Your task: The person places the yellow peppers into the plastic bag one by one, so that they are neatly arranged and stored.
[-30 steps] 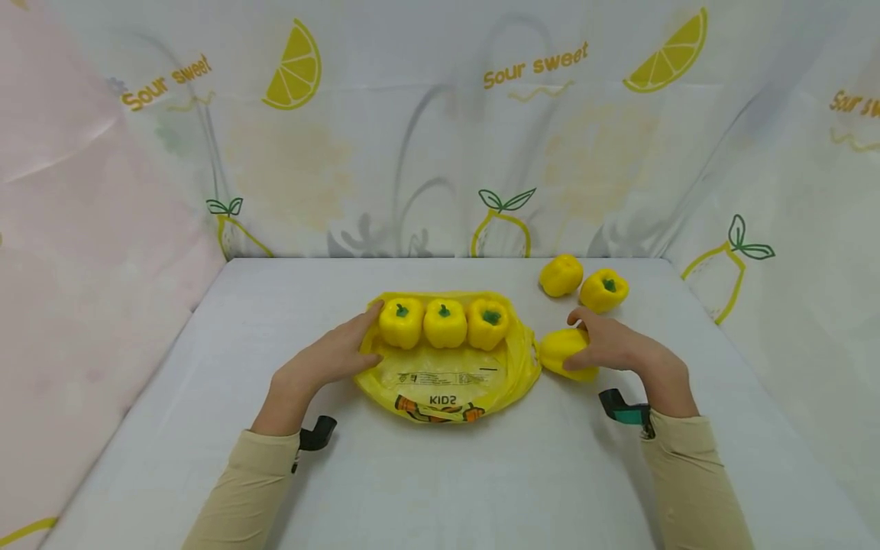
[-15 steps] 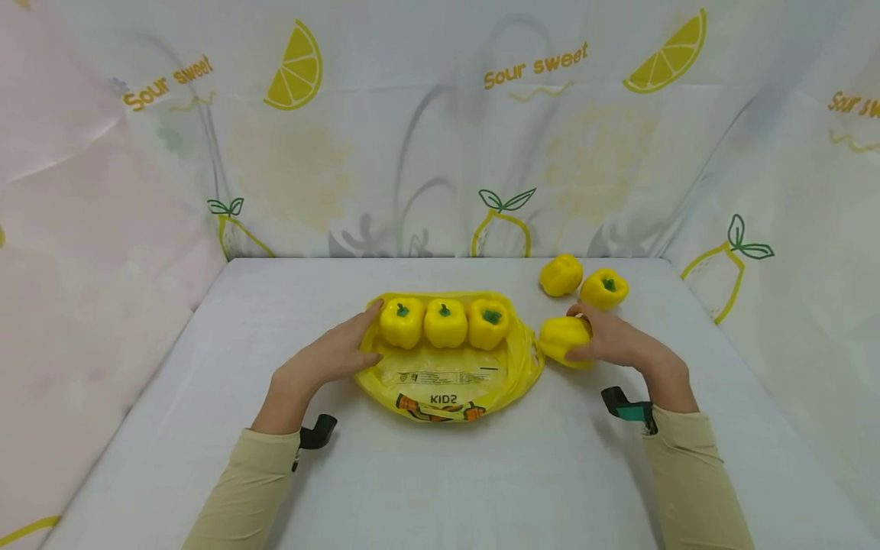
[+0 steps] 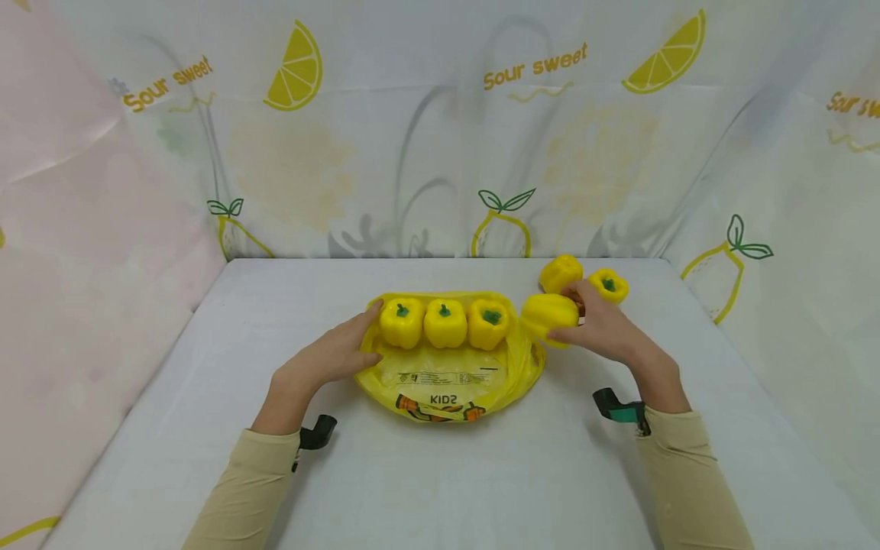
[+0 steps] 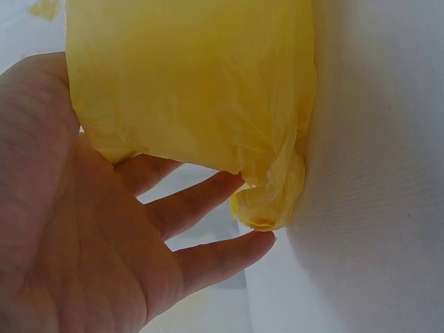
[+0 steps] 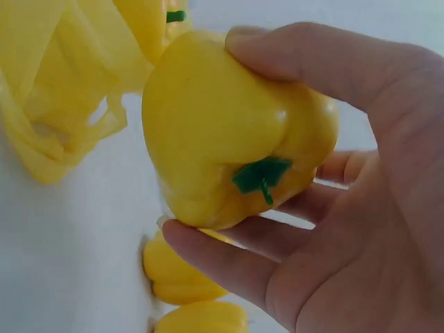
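My right hand [image 3: 605, 325] grips a yellow bell pepper [image 3: 548, 315] between thumb and fingers, at the right rim of a yellow plastic bag [image 3: 440, 401]. In the right wrist view the pepper [image 5: 215, 132] shows its green stem toward the palm. The bag lies in mid-table with its rim rolled down. Inside, three yellow bell peppers [image 3: 445, 323] sit side by side along its far edge, stems up. At the bag's left side is my left hand [image 3: 330, 355], thumb and fingers spread along the rim. The left wrist view has its nearly straight fingers [image 4: 198, 201] against the bag's side.
Two more yellow bell peppers stand at the back right of the white table: one [image 3: 560, 273] farther back, the other [image 3: 610, 284] partly behind my right hand. A printed curtain [image 3: 440, 137] hangs behind the table, with more fabric at both sides.
My right hand has carried the bell pepper from the table right of the bag leftward and away from me, up to the bag's right rim. The left hand and the bag stay put.
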A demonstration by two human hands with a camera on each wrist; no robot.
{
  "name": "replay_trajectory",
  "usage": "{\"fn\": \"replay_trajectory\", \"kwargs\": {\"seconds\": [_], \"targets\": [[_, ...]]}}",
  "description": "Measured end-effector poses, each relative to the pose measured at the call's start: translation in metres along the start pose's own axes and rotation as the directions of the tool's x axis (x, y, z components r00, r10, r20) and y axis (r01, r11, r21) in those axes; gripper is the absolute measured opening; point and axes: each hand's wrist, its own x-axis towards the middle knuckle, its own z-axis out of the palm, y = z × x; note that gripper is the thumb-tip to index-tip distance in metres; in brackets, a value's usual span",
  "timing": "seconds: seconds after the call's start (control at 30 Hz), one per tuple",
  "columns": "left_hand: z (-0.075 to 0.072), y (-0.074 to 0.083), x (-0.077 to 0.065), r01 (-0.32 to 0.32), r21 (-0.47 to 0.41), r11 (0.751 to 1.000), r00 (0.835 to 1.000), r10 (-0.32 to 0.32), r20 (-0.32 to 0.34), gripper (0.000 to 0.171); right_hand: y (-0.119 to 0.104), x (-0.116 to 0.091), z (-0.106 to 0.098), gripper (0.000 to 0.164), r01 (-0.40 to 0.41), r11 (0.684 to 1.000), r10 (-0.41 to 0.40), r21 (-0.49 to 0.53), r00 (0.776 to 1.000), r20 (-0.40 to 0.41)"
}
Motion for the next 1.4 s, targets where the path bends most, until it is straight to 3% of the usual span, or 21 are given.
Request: {"fn": "replay_trajectory", "kwargs": {"seconds": [0.33,0.53,0.7,0.93,1.17,1.4], "targets": [[0.0,-0.002,0.0,-0.012,0.017,1.0,1.0,0.012,0.002,0.087,-0.017,0.0,0.011,0.069,0.137,0.991,-0.136,-0.01,0.99,0.022],[0.0,-0.002,0.0,-0.002,0.005,1.0,1.0,0.002,0.0,0.087,-0.033,-0.001,0.021,0.075,0.135,0.991,-0.136,0.024,0.99,0.044],[-0.001,-0.002,0.0,-0.004,0.007,1.0,1.0,0.004,-0.002,0.087,-0.05,-0.005,0.029,0.07,0.188,0.982,-0.189,0.023,0.98,0.06],[-0.003,-0.001,-0.001,-0.004,0.016,1.0,1.0,0.004,0.001,0.087,-0.067,-0.007,0.05,0.068,0.276,0.959,-0.268,-0.06,0.957,0.111],[-0.004,0.0,-0.001,0.003,-0.007,1.0,1.0,-0.003,0.005,0.088,-0.088,-0.006,0.077,0.068,0.3,0.942,-0.275,-0.152,0.947,0.168],[-0.003,0.0,0.0,0.007,-0.013,1.0,1.0,-0.007,0.008,0.088,-0.092,-0.001,0.102,0.069,0.345,0.91,-0.307,-0.228,0.933,0.186]]}}
